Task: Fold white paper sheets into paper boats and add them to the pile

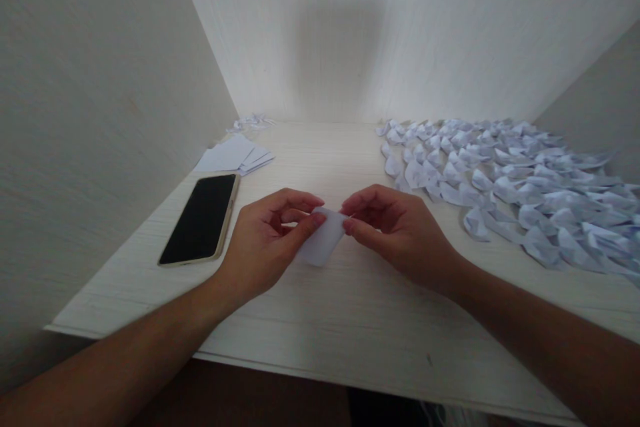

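A small piece of white paper (323,240) is held up between my two hands, over the middle of the table. My left hand (273,230) pinches its upper left part, with the thumb lying on the face toward me. At the upper right corner, my right hand (393,230) grips the paper between thumb and fingertips. The paper looks folded, but its back and the fingers behind it are hidden. Its lower corner hangs free above the tabletop.
A phone (200,219) with a dark screen lies left of my hands. Beyond it are a stack of white paper sheets (233,152) and small paper scraps (250,122). Many folded paper pieces (505,173) cover the right side. Walls (345,33) enclose the table (300,327).
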A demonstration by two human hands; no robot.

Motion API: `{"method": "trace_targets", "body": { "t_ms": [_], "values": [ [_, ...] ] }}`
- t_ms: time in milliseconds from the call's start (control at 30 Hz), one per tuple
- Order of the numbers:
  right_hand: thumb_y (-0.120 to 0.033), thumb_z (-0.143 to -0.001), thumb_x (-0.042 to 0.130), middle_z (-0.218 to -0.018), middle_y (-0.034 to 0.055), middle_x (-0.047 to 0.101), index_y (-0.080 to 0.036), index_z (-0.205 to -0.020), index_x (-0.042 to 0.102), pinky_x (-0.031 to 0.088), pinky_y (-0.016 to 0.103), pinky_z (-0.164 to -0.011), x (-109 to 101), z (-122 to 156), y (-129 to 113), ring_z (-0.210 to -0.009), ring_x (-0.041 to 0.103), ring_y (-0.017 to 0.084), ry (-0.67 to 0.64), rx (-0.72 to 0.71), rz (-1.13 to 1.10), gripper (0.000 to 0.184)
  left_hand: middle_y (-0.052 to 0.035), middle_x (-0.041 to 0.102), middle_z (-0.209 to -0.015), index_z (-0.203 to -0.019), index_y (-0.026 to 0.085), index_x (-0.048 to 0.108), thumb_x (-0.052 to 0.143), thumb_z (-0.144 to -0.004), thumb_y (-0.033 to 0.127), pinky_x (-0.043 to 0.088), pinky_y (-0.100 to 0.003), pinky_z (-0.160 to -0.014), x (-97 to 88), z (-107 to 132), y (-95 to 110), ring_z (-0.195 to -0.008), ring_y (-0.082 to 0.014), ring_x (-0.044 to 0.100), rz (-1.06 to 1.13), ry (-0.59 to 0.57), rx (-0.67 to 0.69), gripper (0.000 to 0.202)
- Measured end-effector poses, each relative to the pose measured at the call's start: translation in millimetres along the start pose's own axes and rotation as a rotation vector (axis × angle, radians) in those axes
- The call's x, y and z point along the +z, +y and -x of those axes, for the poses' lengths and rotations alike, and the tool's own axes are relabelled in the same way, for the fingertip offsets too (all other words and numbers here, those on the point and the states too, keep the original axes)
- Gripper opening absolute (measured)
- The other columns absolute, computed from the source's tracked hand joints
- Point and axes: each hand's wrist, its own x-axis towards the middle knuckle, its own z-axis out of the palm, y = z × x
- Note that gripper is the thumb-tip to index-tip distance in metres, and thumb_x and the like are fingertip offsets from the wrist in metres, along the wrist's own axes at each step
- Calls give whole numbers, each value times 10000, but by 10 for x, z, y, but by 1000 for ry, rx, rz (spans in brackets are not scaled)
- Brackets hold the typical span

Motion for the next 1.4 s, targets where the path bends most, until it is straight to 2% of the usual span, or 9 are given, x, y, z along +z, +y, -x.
{"method": "trace_targets", "body": {
  "t_ms": [100, 267, 467, 667, 867, 1067, 1200, 1400],
  "values": [
    [-393, -768, 855, -889, 55, 753, -198, -931, 703, 584, 319, -698, 4, 1, 5, -763, 697, 180, 8, 33, -20, 296, -17, 733, -708, -910, 205, 783, 851, -766, 268, 562, -242, -566, 12, 1, 24, -636, -158, 687, 8, 30, 1, 171],
    [-457, -778, 850, -811, 53, 756, -191, -877, 719, 578, 317, -671, 12, 1, 2, -731, 699, 182, -22, 78, -28, 312, -15, 736, -699, -933, 188, 796, 853, -767, 267, 579, -249, -582, 21, 6, -10, -632, -154, 694, 23, 10, -9, 192],
    [-400, -727, 894, -829, 33, 757, -202, -880, 723, 580, 312, -696, 15, 0, 12, -737, 696, 167, -3, 64, -94, 302, -35, 768, -731, -906, 164, 790, 895, -726, 329, 583, -251, -593, 17, -12, -74, -642, -160, 716, 74, 19, -49, 266],
    [-391, -698, 912, -825, 31, 765, -202, -877, 718, 596, 321, -729, 13, -12, 13, -760, 717, 173, -9, 95, -143, 325, -33, 776, -769, -882, 173, 799, 920, -693, 328, 589, -246, -617, 11, -28, -78, -672, -155, 725, 78, 44, -30, 272],
    [-418, -704, 906, -830, 37, 774, -212, -871, 725, 606, 321, -718, 9, -10, 10, -757, 722, 175, 16, 102, -130, 321, -43, 784, -777, -859, 175, 802, 946, -644, 316, 627, -283, -675, 13, -44, -66, -712, -177, 746, 131, 31, -81, 295],
    [-417, -703, 908, -843, 32, 786, -226, -855, 731, 630, 339, -752, 19, -9, 20, -778, 747, 187, -15, 141, -168, 302, -49, 772, -759, -854, 163, 793, 951, -634, 386, 651, -321, -654, 2, -63, -34, -708, -205, 756, 138, 46, -119, 351],
    [-402, -719, 902, -871, 32, 797, -234, -836, 732, 633, 344, -773, 22, -1, 20, -808, 757, 194, -54, 169, -178, 266, -47, 777, -773, -857, 158, 784, 960, -618, 380, 659, -317, -644, 3, -64, -21, -716, -205, 760, 177, 53, -139, 370],
    [-396, -720, 905, -841, 25, 790, -238, -821, 730, 630, 332, -742, 28, 8, 15, -762, 745, 180, -35, 171, -182, 257, -51, 780, -769, -840, 163, 778, 952, -625, 374, 663, -327, -649, 17, -49, 2, -720, -212, 764, 158, 66, -148, 348]
  ]
}}
